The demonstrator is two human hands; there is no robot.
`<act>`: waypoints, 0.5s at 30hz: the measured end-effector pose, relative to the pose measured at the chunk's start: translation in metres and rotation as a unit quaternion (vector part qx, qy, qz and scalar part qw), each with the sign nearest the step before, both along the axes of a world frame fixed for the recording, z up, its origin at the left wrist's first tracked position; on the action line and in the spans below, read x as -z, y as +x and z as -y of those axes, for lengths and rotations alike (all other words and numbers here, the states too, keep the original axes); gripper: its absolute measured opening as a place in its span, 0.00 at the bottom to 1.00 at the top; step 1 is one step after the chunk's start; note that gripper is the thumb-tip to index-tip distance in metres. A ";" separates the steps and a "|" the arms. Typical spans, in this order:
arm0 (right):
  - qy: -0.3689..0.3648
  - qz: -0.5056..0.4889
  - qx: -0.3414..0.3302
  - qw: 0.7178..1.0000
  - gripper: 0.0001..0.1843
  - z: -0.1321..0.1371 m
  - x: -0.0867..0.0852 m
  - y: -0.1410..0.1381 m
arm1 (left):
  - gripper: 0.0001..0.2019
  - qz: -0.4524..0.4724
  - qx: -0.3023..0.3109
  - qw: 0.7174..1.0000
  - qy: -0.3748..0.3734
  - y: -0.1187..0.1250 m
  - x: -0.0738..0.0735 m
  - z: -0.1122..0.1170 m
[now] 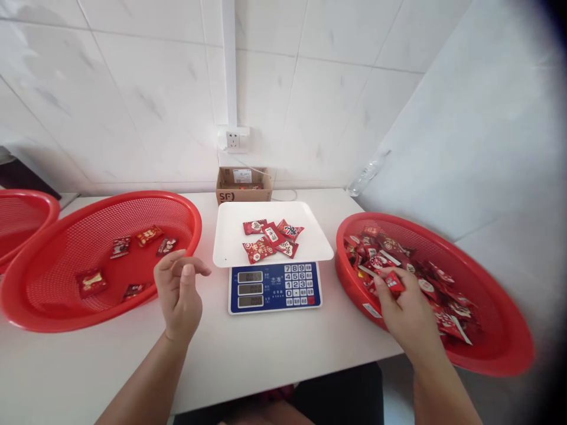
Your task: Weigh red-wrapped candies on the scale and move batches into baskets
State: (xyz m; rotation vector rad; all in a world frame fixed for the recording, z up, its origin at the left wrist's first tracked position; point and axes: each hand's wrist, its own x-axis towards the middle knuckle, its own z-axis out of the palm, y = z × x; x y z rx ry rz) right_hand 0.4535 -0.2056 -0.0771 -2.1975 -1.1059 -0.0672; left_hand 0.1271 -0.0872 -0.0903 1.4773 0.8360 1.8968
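Note:
My right hand (405, 310) reaches into the red basket (500, 354) on the right, fingers pinched on a red candy packet (393, 282) among a heap of similar packets. My left hand (179, 292) hovers over the table between the left red basket (39, 307) and the scale (274, 287), fingers loosely curled and apart, holding nothing. The white scale tray (230, 236) carries several red candy packets (271, 239). The left basket holds several scattered packets (119, 247).
A third red basket (20, 215) shows at the far left edge. A small cardboard box (243, 186) sits behind the scale under a wall socket (234, 140). A clear plastic bottle (365, 174) lies against the right wall. The white table's front edge runs close to me.

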 end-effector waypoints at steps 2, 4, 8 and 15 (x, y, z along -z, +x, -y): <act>-0.017 -0.013 -0.001 1.000 0.25 0.002 0.001 0.001 | 0.10 -0.013 0.001 1.000 0.007 -0.005 -0.006 0.006; -0.018 -0.023 0.001 1.000 0.28 0.003 0.001 0.000 | 0.10 -0.034 0.000 0.999 0.006 -0.010 -0.010 0.012; 0.009 -0.027 -0.015 0.999 0.33 0.007 0.000 -0.002 | 0.10 -0.090 -0.007 0.996 0.001 -0.016 -0.012 0.024; 0.005 -0.051 -0.060 0.997 0.31 0.011 0.002 0.003 | 0.11 -0.227 -0.006 0.974 -0.002 -0.009 -0.005 0.034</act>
